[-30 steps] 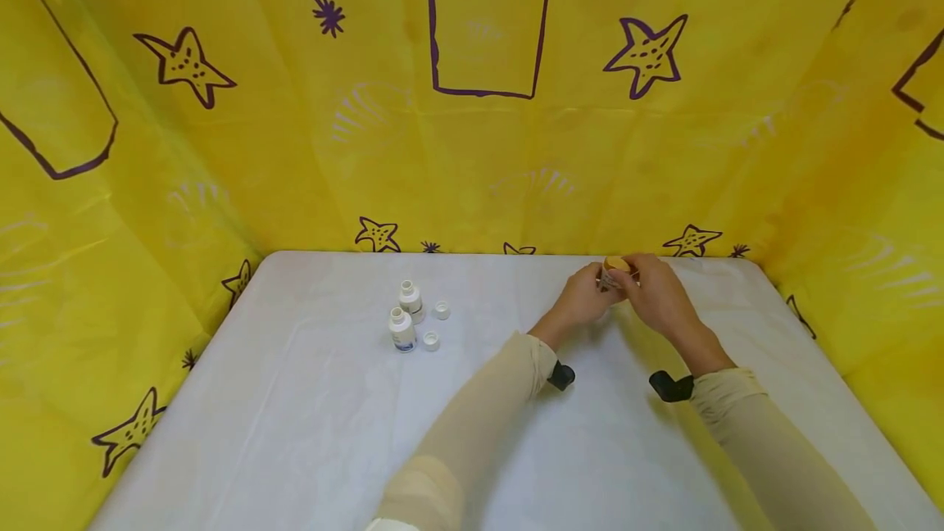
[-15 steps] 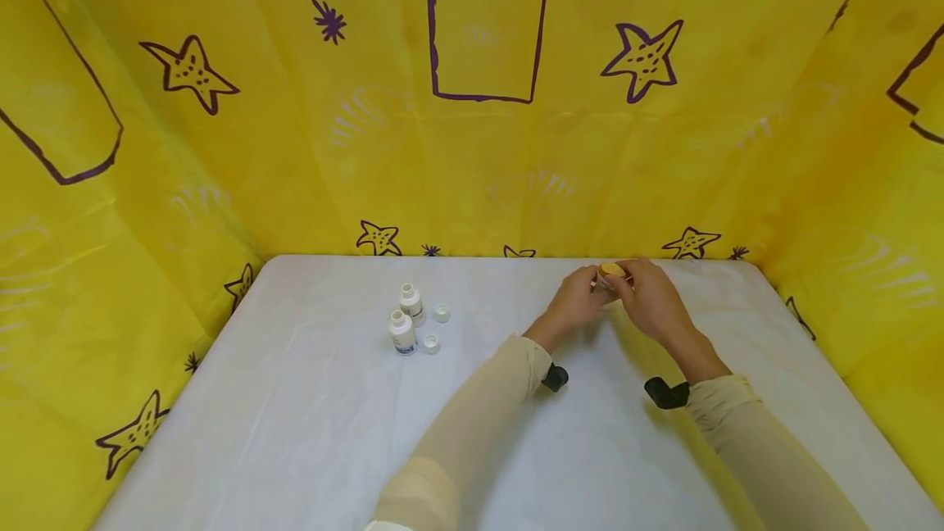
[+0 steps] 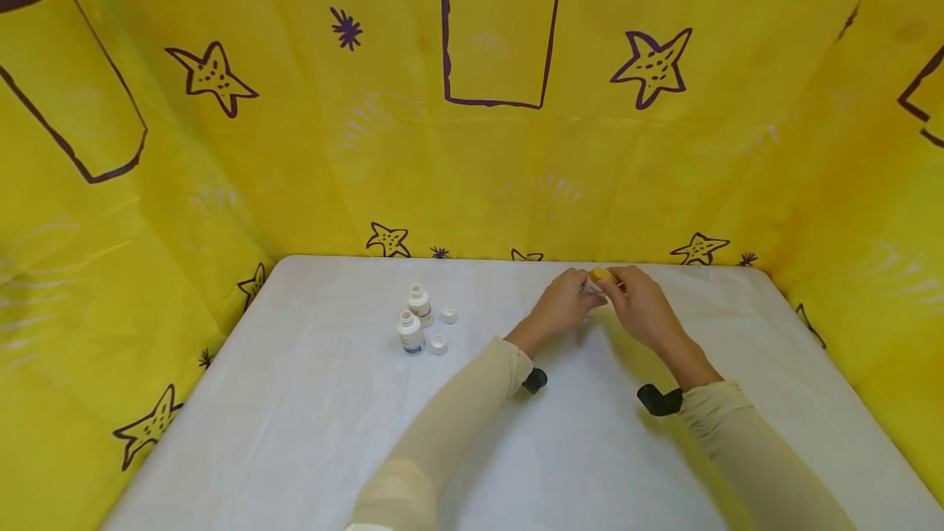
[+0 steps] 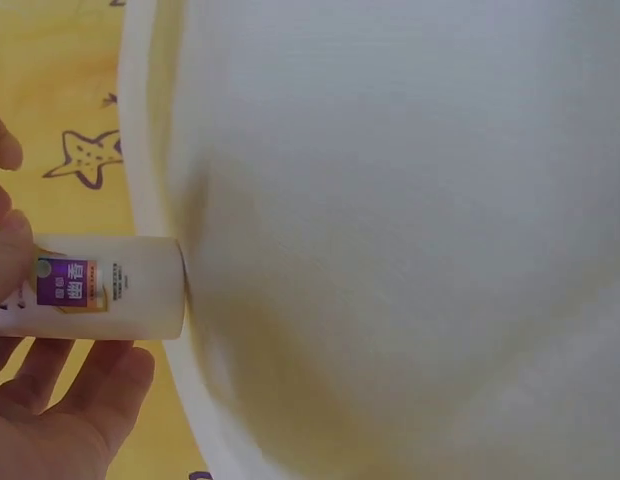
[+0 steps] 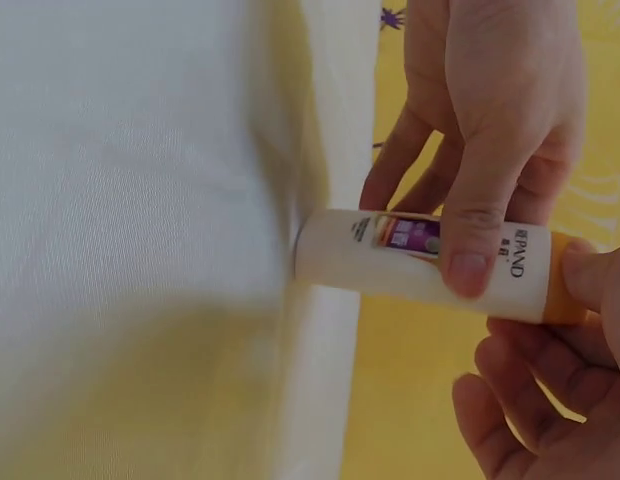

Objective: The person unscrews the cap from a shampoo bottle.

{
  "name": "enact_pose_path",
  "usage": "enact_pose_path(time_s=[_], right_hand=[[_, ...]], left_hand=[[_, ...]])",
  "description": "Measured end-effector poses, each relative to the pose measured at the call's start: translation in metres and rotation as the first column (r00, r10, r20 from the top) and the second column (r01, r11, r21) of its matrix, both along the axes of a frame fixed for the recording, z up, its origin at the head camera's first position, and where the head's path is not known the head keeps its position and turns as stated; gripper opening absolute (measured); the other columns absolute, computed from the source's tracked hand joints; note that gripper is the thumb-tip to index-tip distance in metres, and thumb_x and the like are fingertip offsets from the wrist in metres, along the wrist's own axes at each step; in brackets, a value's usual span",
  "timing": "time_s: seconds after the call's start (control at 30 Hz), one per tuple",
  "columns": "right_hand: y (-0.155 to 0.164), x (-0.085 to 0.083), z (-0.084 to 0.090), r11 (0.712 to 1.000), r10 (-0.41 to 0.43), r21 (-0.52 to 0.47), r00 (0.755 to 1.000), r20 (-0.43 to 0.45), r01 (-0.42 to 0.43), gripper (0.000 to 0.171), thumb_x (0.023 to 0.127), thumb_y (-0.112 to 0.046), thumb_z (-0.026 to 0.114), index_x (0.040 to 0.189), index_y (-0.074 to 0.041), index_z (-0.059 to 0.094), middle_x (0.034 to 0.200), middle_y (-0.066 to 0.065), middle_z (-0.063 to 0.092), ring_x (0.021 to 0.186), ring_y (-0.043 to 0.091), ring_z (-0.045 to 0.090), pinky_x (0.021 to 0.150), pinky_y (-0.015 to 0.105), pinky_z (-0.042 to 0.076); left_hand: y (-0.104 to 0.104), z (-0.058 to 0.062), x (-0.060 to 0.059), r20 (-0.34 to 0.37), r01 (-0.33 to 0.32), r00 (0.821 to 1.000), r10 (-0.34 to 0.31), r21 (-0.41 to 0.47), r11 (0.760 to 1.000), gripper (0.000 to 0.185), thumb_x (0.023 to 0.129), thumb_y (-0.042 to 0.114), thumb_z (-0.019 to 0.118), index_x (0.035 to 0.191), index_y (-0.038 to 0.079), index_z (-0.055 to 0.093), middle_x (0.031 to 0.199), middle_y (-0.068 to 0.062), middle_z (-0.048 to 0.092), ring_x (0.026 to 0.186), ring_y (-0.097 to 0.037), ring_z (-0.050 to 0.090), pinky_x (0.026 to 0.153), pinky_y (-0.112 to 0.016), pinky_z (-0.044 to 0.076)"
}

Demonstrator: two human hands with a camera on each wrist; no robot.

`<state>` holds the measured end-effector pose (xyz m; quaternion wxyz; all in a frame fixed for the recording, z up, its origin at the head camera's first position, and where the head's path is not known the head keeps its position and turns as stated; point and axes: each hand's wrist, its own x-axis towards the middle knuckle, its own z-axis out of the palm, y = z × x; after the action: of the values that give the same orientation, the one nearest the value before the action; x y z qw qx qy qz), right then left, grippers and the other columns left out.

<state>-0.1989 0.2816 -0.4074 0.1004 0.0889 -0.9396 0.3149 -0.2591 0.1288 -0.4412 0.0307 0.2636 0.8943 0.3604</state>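
Near the back of the table, toward the right in the head view, my left hand (image 3: 559,301) grips a white lotion bottle (image 5: 390,255) by its body. The thumb lies across the front and a purple label shows beside it. My right hand (image 3: 645,306) pinches the bottle's orange-yellow cap (image 3: 601,275) between thumb and fingers, with the cap sitting on the bottle's top end. In the left wrist view the bottle's base (image 4: 165,290) is right at the white tabletop.
Two small white bottles, one in front (image 3: 410,334) and one behind (image 3: 420,306), stand uncapped left of my hands. Beside them lie two white caps, a nearer cap (image 3: 439,344) and a farther cap (image 3: 450,315). A yellow patterned curtain (image 3: 501,179) surrounds the table (image 3: 332,433).
Both hands have shifted a little to the left with the bottle, and its cap now shows more from the side. The head view has turned slightly; the small bottles and caps stay put.
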Motion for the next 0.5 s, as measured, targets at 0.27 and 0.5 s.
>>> enact_pose_path(time_s=[0.27, 0.5], right_hand=[[-0.018, -0.002, -0.005, 0.999, 0.031, -0.032, 0.999, 0.022, -0.031, 0.047, 0.110, -0.027, 0.046, 0.139, 0.008, 0.053, 0.122, 0.026, 0.061, 0.101, 0.035, 0.059, 0.086, 0.047, 0.051], [-0.032, -0.001, -0.003, 0.997, 0.064, -0.053, 0.997, 0.035, -0.062, 0.048, 0.109, -0.030, 0.047, 0.140, 0.006, 0.053, 0.125, 0.024, 0.062, 0.106, 0.036, 0.060, 0.090, 0.051, 0.052]], left_hand=[[-0.025, -0.003, 0.007, -0.031, -0.019, 0.999, 0.018, -0.027, 0.999, 0.028, 0.099, 0.043, 0.064, 0.108, 0.016, 0.061, 0.096, 0.002, 0.051, 0.080, -0.009, 0.048, 0.066, -0.020, 0.039], [-0.047, 0.003, 0.013, -0.043, -0.032, 0.999, 0.030, -0.039, 0.999, 0.026, 0.100, 0.041, 0.064, 0.102, 0.016, 0.057, 0.095, 0.000, 0.049, 0.078, -0.012, 0.048, 0.064, -0.020, 0.039]])
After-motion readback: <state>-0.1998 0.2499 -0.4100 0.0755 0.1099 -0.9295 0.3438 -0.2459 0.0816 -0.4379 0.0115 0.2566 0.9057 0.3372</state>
